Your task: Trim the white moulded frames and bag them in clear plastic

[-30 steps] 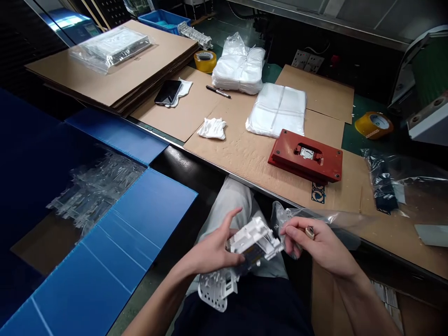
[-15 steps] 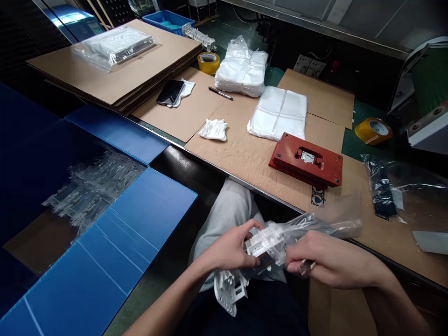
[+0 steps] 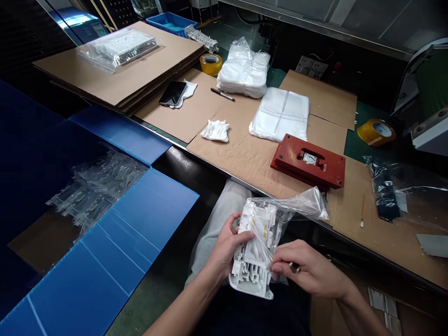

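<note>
My left hand (image 3: pixel 224 247) grips a white moulded plastic housing (image 3: pixel 251 277) by its left side, thumb across the front. The housing is held above my lap, its ribbed end towards me. A clear plastic bag (image 3: pixel 310 205) lies over much of it and trails off to the right, over the table edge. My right hand (image 3: pixel 306 268) is closed at the housing's right side, fingertips pinching the clear plastic. From that fist pokes the end of a small, dark, shiny thing whose kind I cannot make out.
On the table (image 3: pixel 252 170) are a red fixture block (image 3: pixel 308 163), a cotton swab (image 3: pixel 362 212), white bag stacks (image 3: pixel 280 114) and a tape roll (image 3: pixel 376 133). Left stands a blue box (image 3: pixel 140 233) holding bagged parts (image 3: pixel 101 186). Cardboard sheets (image 3: pixel 122 84) are piled behind.
The housing has turned from tilted sideways to facing me. The bag's loose end has dropped and moved left. My right hand has shifted slightly left, still closed, and the cotton swab now shows.
</note>
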Tool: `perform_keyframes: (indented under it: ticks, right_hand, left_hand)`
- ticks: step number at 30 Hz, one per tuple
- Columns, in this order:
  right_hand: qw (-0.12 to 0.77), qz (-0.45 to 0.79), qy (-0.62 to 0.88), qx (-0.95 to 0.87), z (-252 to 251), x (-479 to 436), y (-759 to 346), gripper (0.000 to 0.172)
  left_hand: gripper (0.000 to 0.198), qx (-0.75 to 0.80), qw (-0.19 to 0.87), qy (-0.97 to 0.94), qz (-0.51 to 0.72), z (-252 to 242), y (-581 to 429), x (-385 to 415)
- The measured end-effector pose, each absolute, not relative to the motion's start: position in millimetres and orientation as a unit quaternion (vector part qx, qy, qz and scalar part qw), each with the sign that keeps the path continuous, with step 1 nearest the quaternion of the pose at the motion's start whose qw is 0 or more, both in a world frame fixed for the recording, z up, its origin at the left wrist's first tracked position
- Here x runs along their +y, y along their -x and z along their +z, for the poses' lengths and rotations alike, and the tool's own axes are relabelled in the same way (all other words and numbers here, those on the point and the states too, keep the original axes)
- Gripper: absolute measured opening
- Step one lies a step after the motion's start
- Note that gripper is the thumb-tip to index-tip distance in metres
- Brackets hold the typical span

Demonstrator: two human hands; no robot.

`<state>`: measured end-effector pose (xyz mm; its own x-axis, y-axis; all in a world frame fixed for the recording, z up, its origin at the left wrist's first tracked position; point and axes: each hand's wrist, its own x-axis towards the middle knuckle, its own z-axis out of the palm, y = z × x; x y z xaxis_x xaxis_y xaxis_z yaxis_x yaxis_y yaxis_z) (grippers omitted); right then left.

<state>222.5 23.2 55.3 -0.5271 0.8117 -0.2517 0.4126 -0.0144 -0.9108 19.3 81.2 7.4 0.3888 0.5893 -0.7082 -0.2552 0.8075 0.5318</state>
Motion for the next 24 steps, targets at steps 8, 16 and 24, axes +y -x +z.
perform_keyframes:
  ticks: [8, 16, 24]
  right_hand:
    - [0.078, 0.395, 0.51, -0.76, 69, 7, -203, 0.029]
    - [0.258, 0.393, 0.583, -0.662, 59, 2, -220, 0.016]
    - [0.297, 0.428, 0.681, -0.514, 39, 11, -213, 0.026]
  left_hand:
    - [0.044, 0.546, 0.783, -0.174, 0.241, -14, -29, 78]
    - [0.042, 0.478, 0.786, -0.36, 0.154, 1, 7, 81]
    - [0.045, 0.377, 0.737, -0.548, 0.118, 51, 8, 71]
